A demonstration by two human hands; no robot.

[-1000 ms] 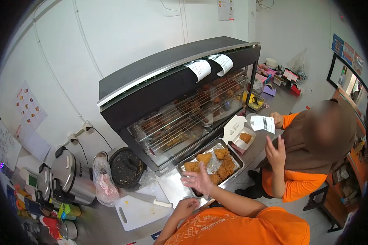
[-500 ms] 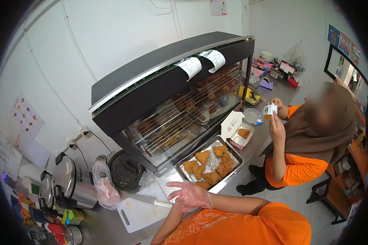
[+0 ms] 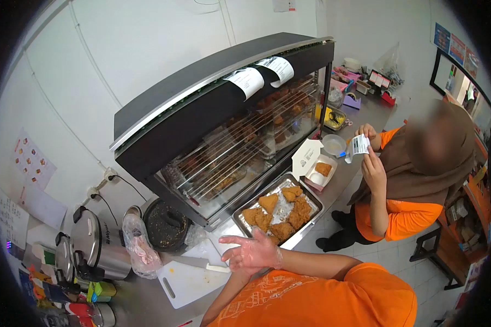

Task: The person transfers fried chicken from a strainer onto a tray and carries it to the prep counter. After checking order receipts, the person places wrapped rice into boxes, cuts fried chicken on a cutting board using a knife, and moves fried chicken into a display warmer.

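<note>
My right hand (image 3: 255, 252), in a clear plastic glove, is raised over the near edge of the counter with fingers spread. My left hand (image 3: 243, 270) meets it near the palm; its fingers are mostly hidden, so its grip does not show. Just beyond is a metal tray (image 3: 315, 214) of fried chicken pieces (image 3: 297, 211). To the left, a white cutting board (image 3: 191, 283) bears a knife with a white handle (image 3: 218, 268). Past the tray, an open carton (image 3: 307, 156) contains one breaded piece (image 3: 323, 169).
A glass-fronted food warmer (image 3: 223, 103) spans the back of the counter. At left stand steel pressure cookers (image 3: 95, 240), a dark round lidded pan (image 3: 165, 224) and a plastic bag (image 3: 139, 245). At right, a co-worker (image 3: 398, 201) holds a printed label (image 3: 359, 146).
My gloved right hand has lifted slightly and its fingers have spread wider. The co-worker has turned the label. The whole view has shifted a little.
</note>
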